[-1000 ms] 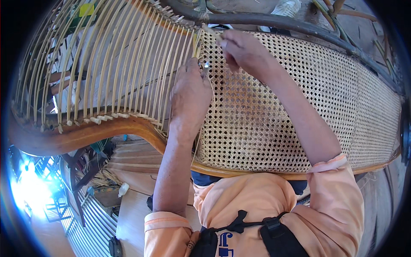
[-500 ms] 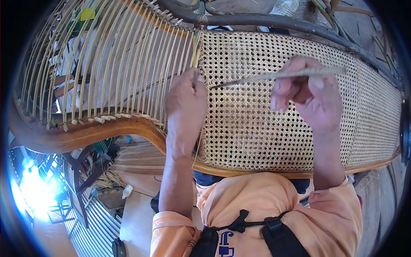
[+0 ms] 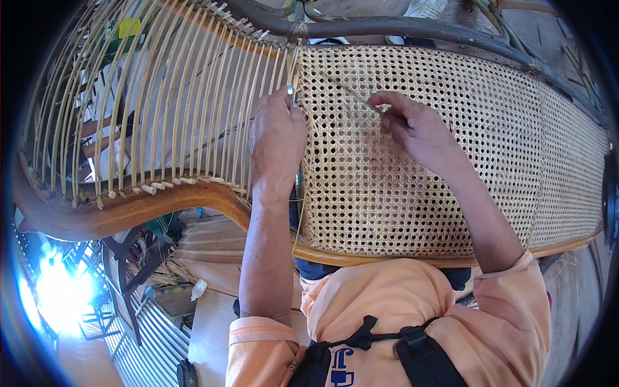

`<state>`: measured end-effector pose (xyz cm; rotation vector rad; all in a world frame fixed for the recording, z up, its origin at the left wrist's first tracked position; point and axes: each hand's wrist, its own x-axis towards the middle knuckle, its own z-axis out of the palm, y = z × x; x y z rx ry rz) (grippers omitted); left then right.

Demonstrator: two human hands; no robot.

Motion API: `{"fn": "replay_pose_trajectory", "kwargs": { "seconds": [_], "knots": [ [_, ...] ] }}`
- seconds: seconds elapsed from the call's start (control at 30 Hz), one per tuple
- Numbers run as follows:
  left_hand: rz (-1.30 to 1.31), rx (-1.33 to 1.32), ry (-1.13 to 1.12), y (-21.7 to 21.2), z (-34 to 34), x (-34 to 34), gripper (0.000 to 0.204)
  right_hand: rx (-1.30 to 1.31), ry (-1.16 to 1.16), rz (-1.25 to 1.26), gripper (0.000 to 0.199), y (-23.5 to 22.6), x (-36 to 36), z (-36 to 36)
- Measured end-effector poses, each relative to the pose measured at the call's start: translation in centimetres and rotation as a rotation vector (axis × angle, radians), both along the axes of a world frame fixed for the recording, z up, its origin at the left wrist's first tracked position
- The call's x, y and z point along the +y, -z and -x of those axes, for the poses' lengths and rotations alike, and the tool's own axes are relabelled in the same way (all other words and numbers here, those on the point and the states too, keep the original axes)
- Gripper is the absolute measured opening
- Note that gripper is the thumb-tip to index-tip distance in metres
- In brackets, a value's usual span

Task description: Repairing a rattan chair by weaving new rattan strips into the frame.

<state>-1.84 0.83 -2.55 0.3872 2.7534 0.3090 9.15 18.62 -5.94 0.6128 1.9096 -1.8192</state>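
Observation:
A woven cane panel (image 3: pixel 412 193) with rows of small holes fills the curved wooden frame (image 3: pixel 155 209) in front of me. My left hand (image 3: pixel 278 138) rests at the panel's left edge, where the weave meets the bare rods. Its fingers are pinched together, and a small shiny spot shows at the fingertips; what they hold is hidden. Over the panel, my right hand (image 3: pixel 412 126) grips a thin pointed stick (image 3: pixel 354 95) with a dark tip. That tip points up and left across the weave, near the left edge; whether it touches the cane I cannot tell.
Several pale rods (image 3: pixel 167 109) span the frame's left part, with another person's arm (image 3: pixel 100 132) visible beyond them. A dark pole (image 3: pixel 412 32) runs along the far side. Below left lie a wooden board (image 3: pixel 216 248) and a dark chair frame (image 3: pixel 132 277).
My right hand has moved left and turned, bringing the stick's tip up toward the panel's upper left. My left hand has shifted slightly left, its fingers still pinched.

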Motion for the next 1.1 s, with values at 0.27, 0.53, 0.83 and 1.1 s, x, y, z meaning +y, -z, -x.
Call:
{"fn": "replay_pose_trajectory", "kwargs": {
  "seconds": [0.27,0.53,0.83,1.1],
  "knots": [
    [-0.055,-0.045,-0.046,0.7,0.2,-0.8,0.031,0.167,-0.184,-0.2,0.028,0.9,-1.0,1.0],
    [-0.044,-0.039,-0.014,0.8,-0.1,-0.6,0.032,0.357,-0.122,-0.235,0.028,2.9,-2.2,1.0],
    [-0.016,-0.052,0.033,0.5,-0.3,-0.3,0.035,0.23,-0.102,-0.162,0.027,2.7,-2.4,0.9],
    [-0.028,-0.055,0.006,0.9,-0.4,-0.6,0.035,0.285,-0.093,-0.196,0.027,2.9,-2.4,0.9]
  ]
}}
